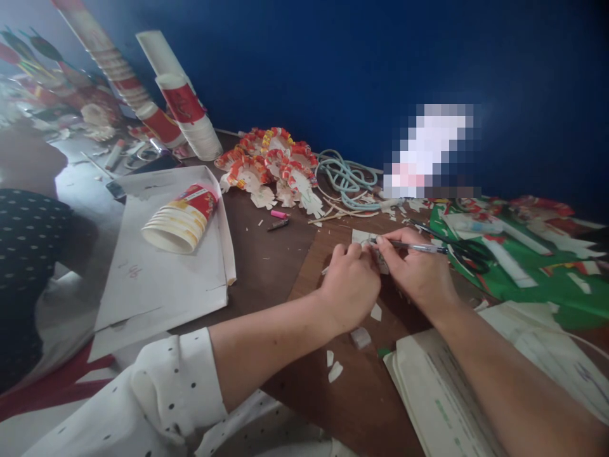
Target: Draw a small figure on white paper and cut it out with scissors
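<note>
Sheets (428, 387) in a thick folded stack, cream with green print, lie nearest, on the viewer's side of a small paper piece (364, 236) and to its right. Between them and the paper piece, pale scraps (335, 371) and a translucent block (361, 337) are scattered on the brown table (333, 409). The left hand (351, 289) rests over the paper piece's near left part, its fingers curled; their tips are hidden, so I cannot tell whether they pinch it. The right hand (416, 270), at the paper piece's right edge, pinches a pen (434, 248) between thumb and forefinger. Slim, with a clear barrel and a dark stretch along it, the pen slants low, its writing end over the paper piece. The paper piece itself is whitish and partly covered, with faint grey marks toward its near right side. To its right lie black-handled scissors (469, 254) and a green sheet (566, 314) bearing white tubes (511, 263); well to its left, stacked paper cups (181, 219) lie on a white box lid (166, 285). Beyond it are pale blue cord (352, 184) and, farther left, red-and-yellow paper crafts (271, 162).
</note>
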A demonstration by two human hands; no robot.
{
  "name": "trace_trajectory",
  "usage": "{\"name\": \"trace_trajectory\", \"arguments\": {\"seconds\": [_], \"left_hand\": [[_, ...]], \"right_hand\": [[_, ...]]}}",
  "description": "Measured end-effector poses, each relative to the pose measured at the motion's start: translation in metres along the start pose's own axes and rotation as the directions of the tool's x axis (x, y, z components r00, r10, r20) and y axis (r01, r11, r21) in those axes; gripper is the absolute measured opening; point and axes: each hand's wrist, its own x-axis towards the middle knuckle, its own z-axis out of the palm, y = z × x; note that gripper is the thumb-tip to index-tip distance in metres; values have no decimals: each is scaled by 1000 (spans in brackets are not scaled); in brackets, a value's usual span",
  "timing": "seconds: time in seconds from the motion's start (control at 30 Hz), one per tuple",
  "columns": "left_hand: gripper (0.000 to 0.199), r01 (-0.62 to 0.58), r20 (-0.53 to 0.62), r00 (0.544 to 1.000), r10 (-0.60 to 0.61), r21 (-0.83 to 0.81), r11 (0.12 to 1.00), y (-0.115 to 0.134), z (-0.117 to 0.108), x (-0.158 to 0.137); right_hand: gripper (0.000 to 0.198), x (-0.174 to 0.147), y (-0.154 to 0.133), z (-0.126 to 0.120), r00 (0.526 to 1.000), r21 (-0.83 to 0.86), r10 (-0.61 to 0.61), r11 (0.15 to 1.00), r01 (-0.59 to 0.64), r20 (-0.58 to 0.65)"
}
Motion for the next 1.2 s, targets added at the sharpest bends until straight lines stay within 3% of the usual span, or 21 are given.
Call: {"name": "trace_trajectory", "arguments": {"seconds": [0.33,1.2], "left_hand": [[28,-2,25,1000,2,-9,1000,0,-3,0],[28,8,52,999,-6,-32,999,-1,-5,1]], "right_hand": [[22,0,-1,-1,999,11,16,1000,-16,28],[14,5,-3,-1,996,185,-89,979,84,16]]}}
